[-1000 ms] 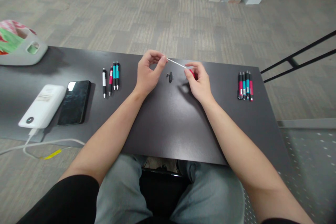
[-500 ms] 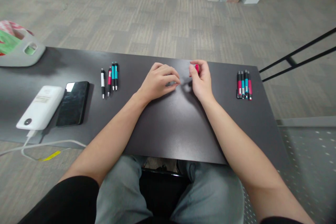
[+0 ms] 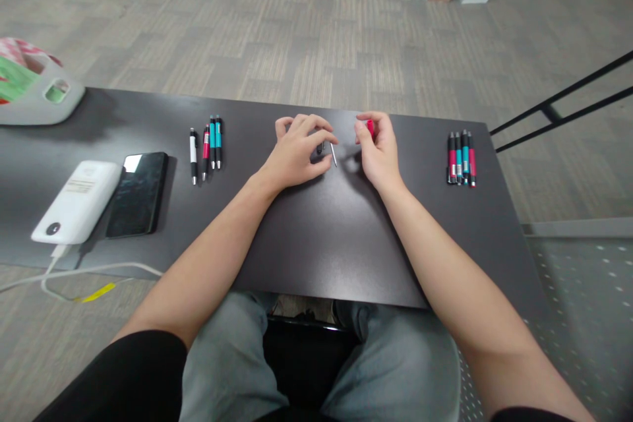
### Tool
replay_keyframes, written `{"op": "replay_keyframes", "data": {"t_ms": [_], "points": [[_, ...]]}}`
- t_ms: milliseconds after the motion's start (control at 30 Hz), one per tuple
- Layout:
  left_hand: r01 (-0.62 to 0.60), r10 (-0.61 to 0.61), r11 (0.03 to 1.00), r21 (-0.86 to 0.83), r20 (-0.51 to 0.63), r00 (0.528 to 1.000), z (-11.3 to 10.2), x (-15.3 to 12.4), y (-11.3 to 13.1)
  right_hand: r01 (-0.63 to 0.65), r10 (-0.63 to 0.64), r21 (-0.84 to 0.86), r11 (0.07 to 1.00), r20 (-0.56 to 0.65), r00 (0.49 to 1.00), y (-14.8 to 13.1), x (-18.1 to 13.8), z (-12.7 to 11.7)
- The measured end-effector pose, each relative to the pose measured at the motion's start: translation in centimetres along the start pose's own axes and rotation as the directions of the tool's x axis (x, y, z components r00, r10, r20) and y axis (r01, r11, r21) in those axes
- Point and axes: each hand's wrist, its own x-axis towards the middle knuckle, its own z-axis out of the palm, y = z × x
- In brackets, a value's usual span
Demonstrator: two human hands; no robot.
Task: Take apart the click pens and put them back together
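My left hand [image 3: 301, 153] rests low over the dark table, palm down, its thumb and fingers apart. By its fingertips lies a thin, silvery pen refill [image 3: 333, 155]. A small black piece [image 3: 320, 147] shows between the thumb and index finger; its kind is hard to make out. My right hand [image 3: 380, 153] has its fingers curled round a red pen barrel [image 3: 370, 126]. Only the barrel's upper end shows, and the rest is hidden in the hand.
White, red and teal pens [image 3: 212, 142] lie left of my hands, and several red and teal pens [image 3: 458, 158] lie at the right. A black phone [image 3: 138, 194], a white power bank [image 3: 78, 201] with cable, and a white basket [image 3: 69, 102] occupy the table's [image 3: 316, 237] left side.
My left hand has opened and drawn slightly left, its thumb and index finger parting. The refill and black piece now show beside its fingers. My right hand stays nearly still with the red barrel.
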Motion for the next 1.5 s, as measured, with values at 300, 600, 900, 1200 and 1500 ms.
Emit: {"op": "replay_keyframes", "data": {"t_ms": [300,600,900,1200,1500], "points": [[-0.011,0.012,1.0,-0.014,0.061,0.998,1.3,0.4,0.4,0.032,-0.032,0.01,0.999,0.008,0.999,0.1,-0.2,0.1],[0.008,-0.007,0.998,-0.058,0.028,1.0,0.7,0.1,-0.5,0.005,-0.005,0.006,1.0,0.017,1.0,0.0,-0.2,-0.1],[0.073,-0.086,0.995,-0.072,-0.185,0.979,0.5,0.3,-1.1,0.04,-0.032,-0.057,0.998,0.146,0.989,-0.3,0.3,-1.1],[0.156,-0.183,0.983,-0.099,-0.395,0.9,1.0,0.8,-3.7,0.153,-0.036,-0.259,0.954,0.406,0.913,-1.3,0.4,-4.5],[0.128,-0.18,0.978,-0.163,-0.37,0.911,1.3,0.9,-3.1,0.101,0.049,-0.287,0.953,0.471,0.881,-2.6,0.7,-6.2]]}}
